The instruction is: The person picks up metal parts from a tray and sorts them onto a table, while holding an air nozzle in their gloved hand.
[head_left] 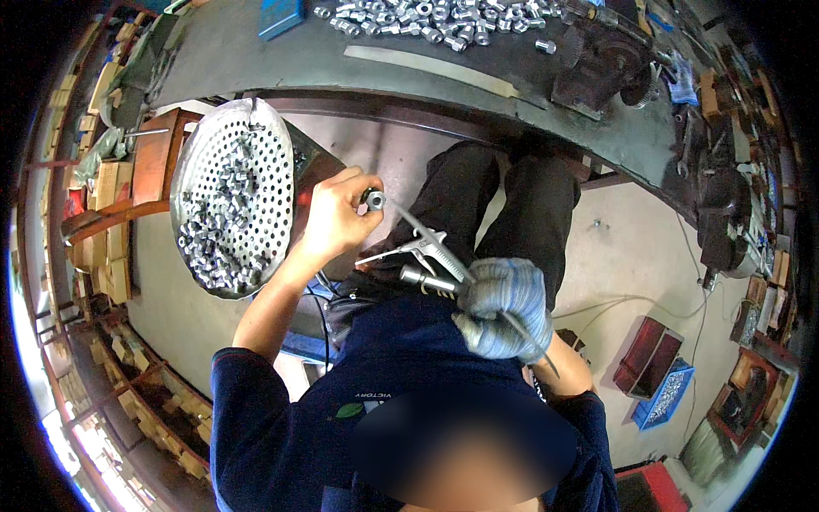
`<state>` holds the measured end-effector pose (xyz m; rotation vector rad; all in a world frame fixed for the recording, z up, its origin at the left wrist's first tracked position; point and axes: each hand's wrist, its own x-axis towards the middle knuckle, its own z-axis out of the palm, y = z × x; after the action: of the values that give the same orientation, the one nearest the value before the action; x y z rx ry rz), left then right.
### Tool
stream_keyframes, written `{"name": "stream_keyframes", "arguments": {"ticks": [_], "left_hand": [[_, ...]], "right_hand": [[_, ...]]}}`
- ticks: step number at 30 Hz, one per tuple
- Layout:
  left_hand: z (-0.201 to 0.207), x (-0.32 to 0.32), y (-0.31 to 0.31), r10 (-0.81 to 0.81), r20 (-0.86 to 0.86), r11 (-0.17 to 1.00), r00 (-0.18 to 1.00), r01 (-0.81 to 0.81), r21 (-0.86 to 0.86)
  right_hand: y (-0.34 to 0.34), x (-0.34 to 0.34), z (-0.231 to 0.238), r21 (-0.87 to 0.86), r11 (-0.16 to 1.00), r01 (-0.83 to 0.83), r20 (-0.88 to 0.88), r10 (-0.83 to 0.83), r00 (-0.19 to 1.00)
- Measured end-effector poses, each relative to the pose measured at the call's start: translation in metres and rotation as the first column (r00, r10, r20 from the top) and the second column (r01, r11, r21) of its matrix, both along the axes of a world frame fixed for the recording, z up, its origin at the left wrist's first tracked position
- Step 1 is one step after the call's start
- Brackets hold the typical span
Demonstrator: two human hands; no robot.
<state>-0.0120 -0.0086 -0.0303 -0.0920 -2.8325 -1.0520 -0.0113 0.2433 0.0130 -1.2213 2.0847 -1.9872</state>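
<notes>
My bare left hand (334,213) pinches a small metal hex fitting (375,200), its round bore showing. My right hand (509,309), in a grey-blue knitted glove, is closed around a long, thin dark file-like tool (452,258). The tool's far end points up toward the fitting; its other end sticks out below the glove. Against the glove are a silver air blow gun (431,247) and a short shiny metal cylinder (420,277). Whether the right hand also grips these is hidden. A perforated metal basin (277,196) with several dark fittings stands left of my left hand.
The dark workbench (281,68) crosses ahead, bearing a pile of silver fittings (444,19), a flat metal strip (426,66) and a dark machine (601,64). On the floor at right are a red-brown box (646,354) and a blue crate (670,392). Shelving lines the left.
</notes>
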Motion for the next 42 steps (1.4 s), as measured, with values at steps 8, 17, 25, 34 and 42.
{"name": "stream_keyframes", "arguments": {"ticks": [8,17,25,34,42], "left_hand": [[0.007,0.001,0.008,-0.077,-0.017,0.997,0.997,0.076,-0.028],[-0.002,-0.019,0.013,-0.172,-0.121,0.981,0.978,0.16,-0.106],[0.016,-0.139,-0.059,0.141,-0.139,0.919,0.98,-0.182,-0.35],[0.037,-0.271,-0.135,0.426,0.079,0.905,0.901,-0.426,-0.013],[0.017,-0.277,-0.155,0.3,-0.007,0.953,0.954,-0.299,0.045]], "right_hand": [[-0.008,0.002,0.002,0.111,0.994,-0.022,0.059,0.016,0.998],[-0.026,-0.011,-0.014,0.228,0.962,0.147,-0.222,-0.096,0.97],[0.009,-0.006,-0.007,0.21,0.937,0.279,-0.169,-0.246,0.955],[0.012,0.006,-0.025,0.215,0.946,0.245,0.006,-0.252,0.968],[0.019,0.009,-0.032,0.209,0.942,0.264,0.111,-0.291,0.95]]}}
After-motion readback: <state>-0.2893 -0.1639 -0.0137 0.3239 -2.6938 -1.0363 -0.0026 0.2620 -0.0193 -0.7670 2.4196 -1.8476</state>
